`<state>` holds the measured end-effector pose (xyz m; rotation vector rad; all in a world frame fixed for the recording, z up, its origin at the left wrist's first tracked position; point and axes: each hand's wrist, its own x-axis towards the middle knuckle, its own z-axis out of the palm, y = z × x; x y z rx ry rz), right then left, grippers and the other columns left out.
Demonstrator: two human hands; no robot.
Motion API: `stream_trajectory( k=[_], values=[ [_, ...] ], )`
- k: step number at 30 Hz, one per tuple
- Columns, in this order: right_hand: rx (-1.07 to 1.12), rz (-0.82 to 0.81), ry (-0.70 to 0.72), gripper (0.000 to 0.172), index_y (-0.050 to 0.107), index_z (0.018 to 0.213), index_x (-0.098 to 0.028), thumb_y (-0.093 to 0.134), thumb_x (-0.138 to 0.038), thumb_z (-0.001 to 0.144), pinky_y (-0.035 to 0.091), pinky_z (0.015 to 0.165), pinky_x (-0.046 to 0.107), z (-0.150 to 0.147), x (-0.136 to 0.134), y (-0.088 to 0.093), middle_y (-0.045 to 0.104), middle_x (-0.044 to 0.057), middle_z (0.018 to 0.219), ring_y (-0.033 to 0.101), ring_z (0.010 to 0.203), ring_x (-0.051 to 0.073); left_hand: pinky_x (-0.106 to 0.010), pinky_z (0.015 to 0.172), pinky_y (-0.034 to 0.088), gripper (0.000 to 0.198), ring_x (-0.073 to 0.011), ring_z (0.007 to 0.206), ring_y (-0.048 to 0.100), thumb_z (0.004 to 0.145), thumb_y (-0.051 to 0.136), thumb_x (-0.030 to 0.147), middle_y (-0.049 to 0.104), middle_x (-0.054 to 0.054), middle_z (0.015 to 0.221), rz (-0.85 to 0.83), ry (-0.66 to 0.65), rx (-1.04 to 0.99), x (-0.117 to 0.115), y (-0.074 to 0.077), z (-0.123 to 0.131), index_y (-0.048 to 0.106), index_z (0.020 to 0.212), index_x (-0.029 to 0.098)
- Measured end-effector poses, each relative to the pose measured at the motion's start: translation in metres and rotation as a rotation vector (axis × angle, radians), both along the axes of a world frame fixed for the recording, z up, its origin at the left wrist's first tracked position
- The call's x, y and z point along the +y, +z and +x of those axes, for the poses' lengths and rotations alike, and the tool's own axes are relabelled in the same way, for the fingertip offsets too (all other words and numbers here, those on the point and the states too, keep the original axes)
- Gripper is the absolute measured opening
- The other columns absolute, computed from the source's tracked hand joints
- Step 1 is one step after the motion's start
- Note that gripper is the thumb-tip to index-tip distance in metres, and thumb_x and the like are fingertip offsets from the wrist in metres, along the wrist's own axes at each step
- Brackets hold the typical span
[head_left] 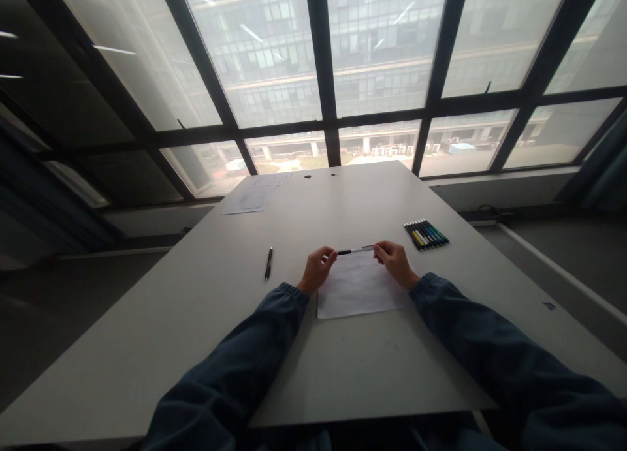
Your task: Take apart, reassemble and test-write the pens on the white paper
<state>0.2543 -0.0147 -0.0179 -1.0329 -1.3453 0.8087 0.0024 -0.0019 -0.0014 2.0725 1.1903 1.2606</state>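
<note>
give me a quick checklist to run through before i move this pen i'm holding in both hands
1. Left grip on the held pen: ok, fingers at its black end.
2. Right grip on it: ok, fingers at the opposite end.
3. Writing tip out or in: cannot tell, too small to make out.
4. White paper on the table: ok, lying between the forearms.
5. Row of pens apart from the right grip: ok, side by side beyond it to the right.
6. Loose black pen apart from the left grip: ok, alone off to the left.
</note>
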Motion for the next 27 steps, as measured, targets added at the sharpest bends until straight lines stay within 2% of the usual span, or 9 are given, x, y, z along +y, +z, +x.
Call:
stream_trajectory(
  k=[14,22,27],
  values=[
    [0.030,-0.006,0.008,0.031,0.068,0.076,-0.016,0.066,-0.047,0.080,0.040,0.047,0.025,-0.0002,-0.0008,0.0008,0.063,0.002,0.061,0.051,0.051,0.013,-0.024,0.061,0.049,0.043,-0.0139,0.062,0.064,0.094,0.050,0.048,0.068,-0.003,0.066,-0.032,-0.003,-0.015,-0.0006,0.0007,-0.0006,0.065,0.070,0.016],
    [0.067,-0.014,-0.040,0.030,0.066,0.078,-0.016,0.067,-0.046,0.080,0.041,0.048,0.025,-0.0004,0.0013,-0.0003,0.062,0.002,0.062,0.052,0.052,0.013,-0.025,0.063,0.055,0.019,-0.0152,0.074,0.067,0.087,0.063,0.035,0.073,-0.005,0.087,0.037,-0.006,-0.054,0.0026,-0.0039,0.0012,0.071,0.093,0.018],
    [0.052,-0.019,-0.046,0.030,0.066,0.077,-0.016,0.066,-0.046,0.080,0.041,0.048,0.025,0.0006,0.0016,-0.0008,0.062,0.002,0.062,0.051,0.052,0.013,-0.026,0.064,0.057,0.014,-0.0141,0.071,0.066,0.086,0.064,0.030,0.072,-0.004,0.085,0.069,-0.032,-0.059,0.0035,-0.0062,0.0011,0.069,0.091,0.018]
  ],
)
